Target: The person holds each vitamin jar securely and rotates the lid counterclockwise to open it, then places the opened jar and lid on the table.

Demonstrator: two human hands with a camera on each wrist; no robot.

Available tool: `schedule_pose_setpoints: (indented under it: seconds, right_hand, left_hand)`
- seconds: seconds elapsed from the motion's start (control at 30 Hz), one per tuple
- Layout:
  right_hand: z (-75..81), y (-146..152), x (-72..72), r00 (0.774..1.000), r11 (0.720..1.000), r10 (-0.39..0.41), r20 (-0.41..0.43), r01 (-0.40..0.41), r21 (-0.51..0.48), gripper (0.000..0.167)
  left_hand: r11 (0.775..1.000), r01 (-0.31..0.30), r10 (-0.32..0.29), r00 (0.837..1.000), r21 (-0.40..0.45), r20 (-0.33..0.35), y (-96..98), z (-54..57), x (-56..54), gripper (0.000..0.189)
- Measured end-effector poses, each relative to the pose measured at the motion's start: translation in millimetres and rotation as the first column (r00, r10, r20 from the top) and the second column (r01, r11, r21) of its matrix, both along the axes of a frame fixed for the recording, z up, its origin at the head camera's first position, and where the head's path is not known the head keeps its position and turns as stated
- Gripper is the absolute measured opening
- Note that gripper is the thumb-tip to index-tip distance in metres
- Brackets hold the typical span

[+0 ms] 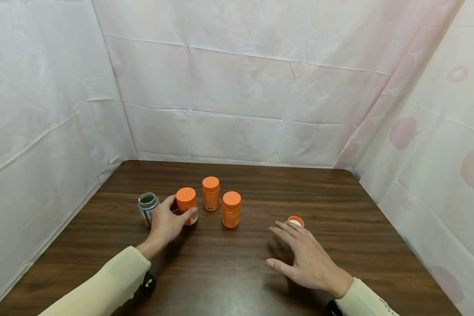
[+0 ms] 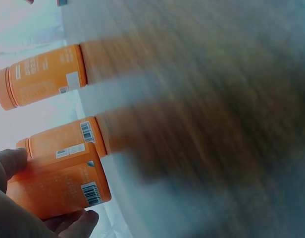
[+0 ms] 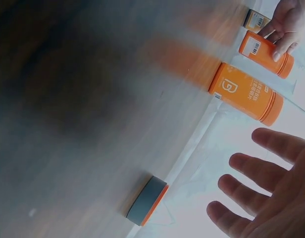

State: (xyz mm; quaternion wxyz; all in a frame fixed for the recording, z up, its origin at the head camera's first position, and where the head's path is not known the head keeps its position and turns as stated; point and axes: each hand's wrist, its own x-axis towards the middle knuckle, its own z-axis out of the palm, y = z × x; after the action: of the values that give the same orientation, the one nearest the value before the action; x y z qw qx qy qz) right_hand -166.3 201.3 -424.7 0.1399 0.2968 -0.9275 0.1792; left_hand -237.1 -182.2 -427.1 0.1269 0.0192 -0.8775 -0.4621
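Grips upright orange bottle point(image 1: 186, 197) at left with left hand point(image 1: 166, 224); holds right hand point(image 1: 306, 256) spread, empty, just to near side of lid point(image 1: 296, 220).

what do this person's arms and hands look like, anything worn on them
The left hand and right hand are bare, with no gloves or rings showing. The left sleeve and right sleeve are pale cream and long; the right one bears small dark markings. Below the left cuff sits a black device with a small yellow-green mark; another black piece shows by the right cuff.
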Motion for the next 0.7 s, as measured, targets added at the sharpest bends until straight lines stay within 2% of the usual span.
schedule_pose_setpoints:
  seconds: [0.13, 0.33, 0.7]
  right_hand:
    - [-0.8, -1, -0.1, 1.0, 1.0, 0.003, -0.003, -0.003, -0.002, 0.073]
    - [-1.6, -1, -0.4, 1.0, 1.0, 0.001, 0.008, -0.001, -0.004, 0.073]
    - [-3.7, -1, -1.4, 1.0, 1.0, -0.001, 0.008, 0.001, -0.004, 0.073]
  left_hand:
    - [1.0, 0.008, -0.008, 1.0, 0.003, -0.028, 2.7, 0.1, 4.2, 0.062]
    - [0.999, 0.014, -0.017, 0.997, -0.038, -0.08, 6.2, 0.1, 9.7, 0.057]
    - [0.999, 0.042, -0.044, 0.997, -0.025, -0.065, 12.8, 2.9, 20.2, 0.059]
